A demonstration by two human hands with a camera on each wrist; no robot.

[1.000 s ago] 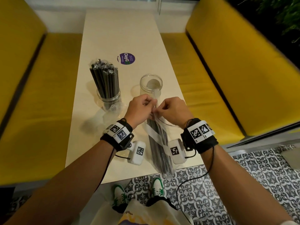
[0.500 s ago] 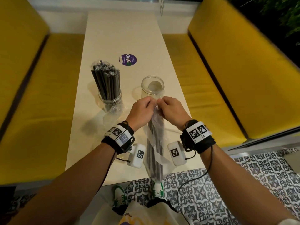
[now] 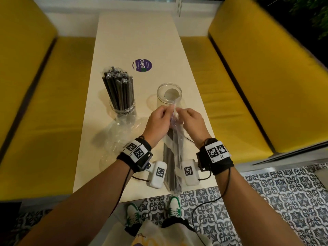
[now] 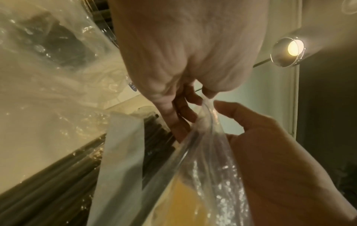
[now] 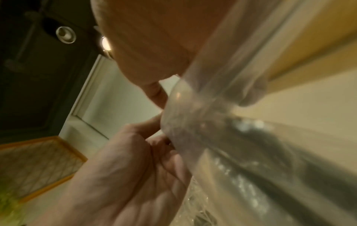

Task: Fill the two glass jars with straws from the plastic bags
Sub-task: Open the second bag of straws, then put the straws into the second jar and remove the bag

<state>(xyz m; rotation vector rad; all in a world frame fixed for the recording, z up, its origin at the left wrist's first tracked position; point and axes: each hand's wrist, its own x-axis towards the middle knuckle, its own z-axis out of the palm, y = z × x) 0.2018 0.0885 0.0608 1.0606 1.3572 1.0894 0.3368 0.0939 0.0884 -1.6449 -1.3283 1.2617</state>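
A clear plastic bag of black straws [image 3: 173, 157] hangs upright over the table's near edge, with a white label strip across it. My left hand [image 3: 159, 121] and my right hand [image 3: 190, 121] pinch the bag's top from either side, just in front of the empty glass jar [image 3: 169, 95]. In the left wrist view my left fingers [image 4: 181, 122] curl against the plastic bag [image 4: 204, 137] opposite the other hand's thumb. The right wrist view shows the bag [image 5: 193, 114] bunched between both hands. A second jar [image 3: 122, 107] at the left holds a bundle of black straws [image 3: 118, 89].
An empty crumpled plastic bag [image 3: 119, 137] lies on the cream table [image 3: 142, 38] beside the filled jar. A purple sticker [image 3: 143, 65] sits farther back. Yellow bench seats [image 3: 230, 86] flank the table on both sides. Patterned floor tiles and my shoes show below.
The bag has swung from slanting on the table to hanging upright. Both hands have risen a little toward the empty jar, still pinching the bag's top.
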